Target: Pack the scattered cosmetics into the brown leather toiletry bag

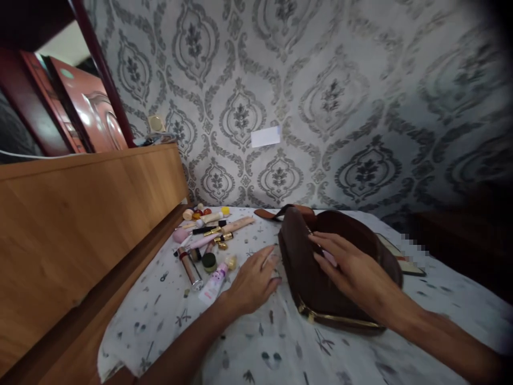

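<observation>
A brown bag (294,262) lies unzipped on the patterned white cloth (256,342). My right hand (352,272) reaches over its opening, with a small pink item (329,258) between the fingers. Left of the bag, my left hand (254,278) hovers low over the cloth, fingers loosely bent and apart; a pale streak at its fingertips is too blurred to name. Beside this hand lie a pink-and-white tube (214,283), a dark green-lidded jar (209,262) and a metallic tube (190,270). Several more cosmetics, among them a beige tube (239,223), are spread farther back.
A wooden board (100,192) borders the cloth on the left. The patterned wall (240,107) rises behind, with a white paper (265,137) on it. The bag's brown strap (268,214) lies at the back. A flat, book-like item (411,267) is partly behind the bag.
</observation>
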Available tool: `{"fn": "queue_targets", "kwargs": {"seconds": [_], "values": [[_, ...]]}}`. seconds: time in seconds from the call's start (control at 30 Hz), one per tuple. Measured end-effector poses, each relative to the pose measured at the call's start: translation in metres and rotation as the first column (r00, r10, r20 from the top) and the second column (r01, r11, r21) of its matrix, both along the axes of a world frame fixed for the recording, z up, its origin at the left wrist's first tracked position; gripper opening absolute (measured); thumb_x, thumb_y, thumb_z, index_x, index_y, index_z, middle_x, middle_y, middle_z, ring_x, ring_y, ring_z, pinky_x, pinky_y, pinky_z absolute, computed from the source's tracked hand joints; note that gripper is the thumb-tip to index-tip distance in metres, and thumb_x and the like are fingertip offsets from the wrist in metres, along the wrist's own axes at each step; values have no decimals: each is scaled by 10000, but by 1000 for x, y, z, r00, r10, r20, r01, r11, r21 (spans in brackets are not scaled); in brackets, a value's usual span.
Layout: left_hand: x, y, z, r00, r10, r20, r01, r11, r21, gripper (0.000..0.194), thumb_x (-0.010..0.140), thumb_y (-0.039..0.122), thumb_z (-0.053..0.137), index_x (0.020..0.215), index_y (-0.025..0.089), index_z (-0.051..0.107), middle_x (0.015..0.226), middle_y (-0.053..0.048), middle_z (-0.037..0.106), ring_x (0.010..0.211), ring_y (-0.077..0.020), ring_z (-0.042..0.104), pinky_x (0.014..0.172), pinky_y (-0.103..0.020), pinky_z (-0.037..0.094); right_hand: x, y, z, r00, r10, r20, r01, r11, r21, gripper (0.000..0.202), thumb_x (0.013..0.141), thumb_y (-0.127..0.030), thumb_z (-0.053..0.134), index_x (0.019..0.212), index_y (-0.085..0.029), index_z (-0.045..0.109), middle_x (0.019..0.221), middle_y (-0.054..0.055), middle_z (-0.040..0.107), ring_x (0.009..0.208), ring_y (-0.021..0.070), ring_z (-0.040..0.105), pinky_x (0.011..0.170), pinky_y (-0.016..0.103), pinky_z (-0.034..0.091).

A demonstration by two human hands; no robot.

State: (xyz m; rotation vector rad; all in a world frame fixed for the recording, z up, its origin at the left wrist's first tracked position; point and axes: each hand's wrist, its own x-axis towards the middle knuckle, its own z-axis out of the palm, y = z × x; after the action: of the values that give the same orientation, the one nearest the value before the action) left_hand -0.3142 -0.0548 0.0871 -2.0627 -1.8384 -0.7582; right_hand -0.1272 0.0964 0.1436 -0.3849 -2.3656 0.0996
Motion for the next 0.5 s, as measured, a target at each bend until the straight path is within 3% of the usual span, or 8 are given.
{"fn": "queue_targets", "kwargs": {"seconds": [0.1,0.2,0.3,0.37,0.43,0.5], "values": [[-20,-8,-7,996,91,0,-91,996,1,322,944,188,521,1265,158,508,1426,-181,514,1314,-297,524,1062,-485,497,-9,-20,-14,995,50,-82,-31,976,217,332,962,-290,423,1160,-182,667,1302,182,634,1235,330,587,995,510,513],[-38,-14,-12,989,148,22,-149,988,29,247,953,172,491,1193,178,550,1366,-152,558,1270,-277,548,1037,-478,506,-23,-46,-27,980,191,-53,-175,959,222,290,968,-241,449,1166,-223,661,1294,139,651,1265,293,571,1009,481,516],[-50,-18,-15,981,184,59,-188,980,70,206,967,171,466,1136,173,585,1303,-143,597,1213,-260,569,1011,-455,513,-45,-66,-44,947,318,-45,-317,948,30,301,959,-187,449,1159,-232,670,1275,115,672,1230,260,599,1016,453,514],[-57,-21,-18,974,207,94,-216,971,97,192,970,166,458,1090,168,607,1256,-136,623,1182,-250,580,1001,-438,512,-66,-74,-59,922,372,-102,-386,893,-233,277,941,-199,473,1101,-221,698,1188,120,710,1149,249,640,988,432,526],[-66,-24,-20,963,232,137,-249,961,123,188,963,160,464,1058,176,625,1206,-119,646,1156,-238,590,1008,-425,500,-91,-79,-75,910,360,-205,-412,732,-542,231,880,-260,547,1015,-213,728,1061,109,751,1046,267,671,955,444,527],[-77,-28,-22,949,259,178,-286,947,146,194,952,152,469,1042,192,637,1154,-100,667,1133,-230,598,1016,-418,487,-117,-81,-88,918,242,-315,-392,433,-812,213,779,-388,660,826,-196,740,921,105,770,898,281,694,844,417,552]]}}
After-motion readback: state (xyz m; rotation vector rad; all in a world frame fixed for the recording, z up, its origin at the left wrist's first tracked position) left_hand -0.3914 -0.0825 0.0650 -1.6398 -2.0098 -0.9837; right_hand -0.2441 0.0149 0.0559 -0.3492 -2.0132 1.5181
